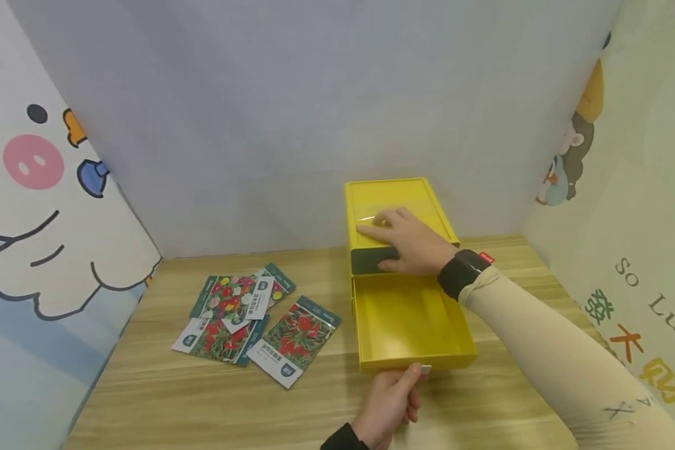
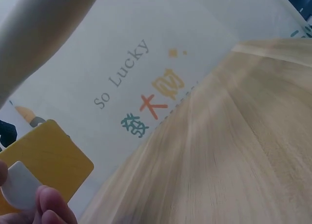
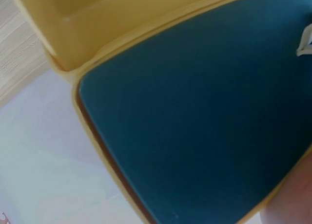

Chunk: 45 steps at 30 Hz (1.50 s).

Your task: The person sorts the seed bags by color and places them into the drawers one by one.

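Observation:
A small yellow drawer box (image 1: 390,194) stands at the back of the table, its lower drawer (image 1: 413,319) pulled out and bare inside. The upper drawer's dark green front (image 3: 195,107) is flush with the box. My left hand (image 1: 387,400) pinches the white pull tab (image 2: 20,185) on the lower drawer's front, thumb on top. On the box top rests my right hand (image 1: 413,244), fingers spread and thumb by the green front. Left of the box lie several seed packets with flower pictures, one with red flowers (image 1: 298,337) nearest the drawer.
Other seed packets (image 1: 225,297) overlap in a pile farther left. The wood-grain table (image 1: 202,406) runs up to a pale back wall (image 1: 259,125). Printed side panels (image 1: 641,250) stand left and right.

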Available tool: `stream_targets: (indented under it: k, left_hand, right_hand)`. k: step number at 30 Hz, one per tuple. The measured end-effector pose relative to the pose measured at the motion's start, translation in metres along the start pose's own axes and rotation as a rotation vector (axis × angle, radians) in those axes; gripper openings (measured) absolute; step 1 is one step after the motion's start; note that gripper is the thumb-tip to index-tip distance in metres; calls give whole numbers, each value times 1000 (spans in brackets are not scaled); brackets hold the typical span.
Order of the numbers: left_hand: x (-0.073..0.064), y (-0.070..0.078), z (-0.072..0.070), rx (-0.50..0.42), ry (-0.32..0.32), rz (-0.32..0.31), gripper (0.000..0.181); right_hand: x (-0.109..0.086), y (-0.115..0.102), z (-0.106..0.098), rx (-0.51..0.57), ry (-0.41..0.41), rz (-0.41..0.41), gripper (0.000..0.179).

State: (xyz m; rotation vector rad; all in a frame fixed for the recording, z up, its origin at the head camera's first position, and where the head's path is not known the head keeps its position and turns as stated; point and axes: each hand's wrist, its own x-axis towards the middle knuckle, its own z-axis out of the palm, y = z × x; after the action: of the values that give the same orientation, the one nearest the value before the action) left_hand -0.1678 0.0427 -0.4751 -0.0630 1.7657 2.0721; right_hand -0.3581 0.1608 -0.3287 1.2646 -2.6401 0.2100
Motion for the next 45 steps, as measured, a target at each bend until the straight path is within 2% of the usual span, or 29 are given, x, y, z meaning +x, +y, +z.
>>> stream_targets:
  k: [7, 17, 26, 28, 31, 34, 37, 41, 43, 45]
  left_hand:
    - [-2, -5, 1, 1, 11, 61, 48]
    - [-1, -4, 2, 59, -45, 27, 52]
    - [-2, -7, 3, 78, -46, 69, 49]
    - [-1, -7, 0, 119, -63, 94, 49]
    - [-2, -6, -12, 210, -133, 122, 45]
    - [-5, -3, -29, 306, -207, 138, 39]
    - [-9, 4, -52, 433, -228, 177, 34]
    - [-13, 19, -88, 674, -187, 223, 32]
    - [-15, 26, -107, 780, -143, 238, 29]
    - [-17, 33, -126, 885, -68, 252, 26]
  right_hand:
    - [-1, 0, 1, -1, -10, -11, 72]
    - [-10, 0, -7, -8, 7, 1, 72]
    - [-11, -1, -6, -16, 13, -11, 72]
    - [-9, -3, -6, -15, 15, -18, 72]
    - [-6, -4, -6, -11, 9, -21, 72]
    - [-5, -4, -5, -9, -3, -18, 72]
    - [-6, -2, -4, -10, -11, -9, 73]
    - [-5, -1, -3, -16, -9, 1, 74]
    - [-3, -1, -3, -13, -5, -3, 73]
    - [0, -1, -1, -14, -3, -7, 73]
